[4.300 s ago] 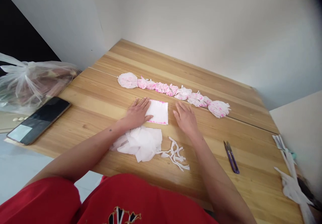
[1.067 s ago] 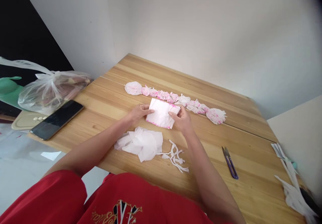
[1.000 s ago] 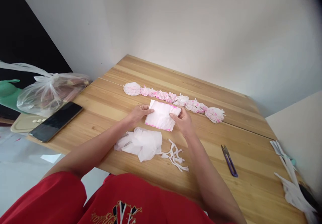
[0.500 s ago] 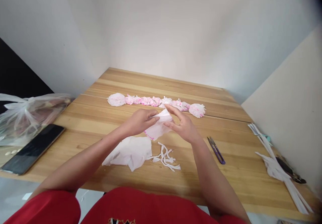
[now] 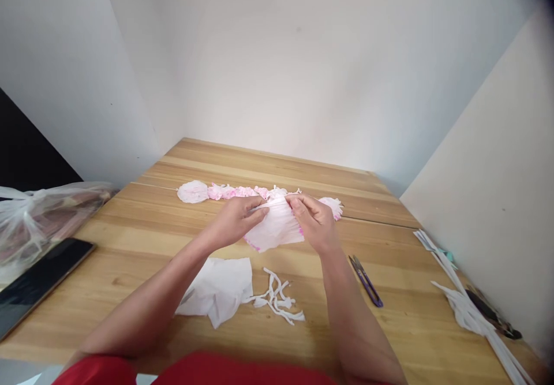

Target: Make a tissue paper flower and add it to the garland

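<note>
A thin white paper sheet (image 5: 276, 223) with pink-tinted edges hangs between my hands, gathered into pleats along its top. My left hand (image 5: 237, 217) pinches its upper left corner between thumb and fingers. At the upper right, my right hand (image 5: 315, 217) pinches the same gathered edge. Just behind them lies a row of crumpled pink-and-white paper flowers (image 5: 236, 191), partly hidden by the sheet and my right hand. Nearer to me on the table are a flat white paper piece (image 5: 223, 287) and a tangle of twisted white paper strips (image 5: 274, 301).
Purple-handled thread snips (image 5: 366, 281) lie right of my right forearm. A phone (image 5: 43, 281) and a clear plastic bag (image 5: 47, 217) are at the left. Long white strips (image 5: 471, 310) and a dark tool (image 5: 493, 314) lie along the right edge of the wooden table (image 5: 173, 240).
My right hand, open beside the sheet before, now pinches its top edge. The sheet is spread wider between both hands. The view has tilted up slightly.
</note>
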`<state>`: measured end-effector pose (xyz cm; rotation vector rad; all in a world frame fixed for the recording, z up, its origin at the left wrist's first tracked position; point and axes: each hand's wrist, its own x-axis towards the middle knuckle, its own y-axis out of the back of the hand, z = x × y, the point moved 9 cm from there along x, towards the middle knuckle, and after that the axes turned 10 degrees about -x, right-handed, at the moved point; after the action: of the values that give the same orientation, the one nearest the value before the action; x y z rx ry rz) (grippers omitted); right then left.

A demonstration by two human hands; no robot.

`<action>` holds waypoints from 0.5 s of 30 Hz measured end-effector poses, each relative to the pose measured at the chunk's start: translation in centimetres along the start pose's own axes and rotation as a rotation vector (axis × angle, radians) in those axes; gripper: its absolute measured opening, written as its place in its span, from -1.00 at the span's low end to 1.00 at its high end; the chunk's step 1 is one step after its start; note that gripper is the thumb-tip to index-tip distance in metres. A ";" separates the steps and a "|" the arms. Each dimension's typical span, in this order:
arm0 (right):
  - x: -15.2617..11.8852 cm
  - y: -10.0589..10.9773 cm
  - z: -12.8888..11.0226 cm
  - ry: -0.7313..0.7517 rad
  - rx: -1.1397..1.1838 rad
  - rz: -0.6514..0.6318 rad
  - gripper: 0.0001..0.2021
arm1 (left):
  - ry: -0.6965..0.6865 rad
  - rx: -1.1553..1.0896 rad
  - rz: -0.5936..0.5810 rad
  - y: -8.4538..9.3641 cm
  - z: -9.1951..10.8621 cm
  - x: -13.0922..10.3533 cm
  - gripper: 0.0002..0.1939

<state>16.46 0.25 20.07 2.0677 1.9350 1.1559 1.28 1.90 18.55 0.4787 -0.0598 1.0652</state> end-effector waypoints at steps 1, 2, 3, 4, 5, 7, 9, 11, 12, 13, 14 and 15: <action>-0.1 0.1 -0.1 0.005 0.010 -0.001 -0.73 | 0.003 -0.006 -0.002 0.0 -0.1 0.0 -0.71; -0.1 0.2 -0.2 0.013 0.020 -0.004 -0.74 | 0.005 -0.008 -0.005 0.0 -0.2 -0.1 -0.71; -0.2 0.2 -0.3 0.024 0.029 -0.006 -0.74 | 0.005 -0.006 -0.008 0.0 -0.3 -0.1 -0.71; -0.3 0.3 -0.5 0.038 0.032 -0.001 -0.75 | 0.004 -0.003 -0.010 0.0 -0.5 -0.1 -0.71; -0.4 0.3 -0.6 0.052 0.028 0.008 -0.75 | 0.004 0.000 -0.012 -0.1 -0.7 -0.2 -0.70; -0.5 0.3 -0.7 0.064 0.010 0.017 -0.75 | 0.009 0.002 -0.016 -0.2 -1.0 -0.2 -0.69; -0.5 0.0 -0.4 0.045 0.001 0.004 -0.71 | 0.011 0.005 -0.021 -0.3 -1.1 -0.2 -0.68; -0.5 -0.6 0.1 0.011 0.015 -0.033 -0.61 | 0.010 0.002 -0.029 -0.5 -1.1 -0.3 -0.69; -0.5 -1.0 0.4 -0.006 0.035 -0.061 -0.56 | 0.011 -0.002 -0.035 -0.6 -1.1 -0.4 -0.69; -0.5 -1.5 0.6 -0.022 0.057 -0.088 -0.54 | 0.015 -0.006 -0.041 -0.7 -1.1 -0.4 -0.70; -0.5 -1.9 0.9 -0.036 0.074 -0.109 -0.57 | 0.020 -0.009 -0.049 -0.9 -1.2 -0.4 -0.70; -0.5 -2.2 1.1 -0.048 0.085 -0.115 -0.64 | 0.026 -0.009 -0.057 -1.0 -1.3 -0.5 -0.71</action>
<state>15.33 0.69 17.95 1.9747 2.0838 1.0086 1.70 1.63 16.90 0.4560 -0.0276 1.0149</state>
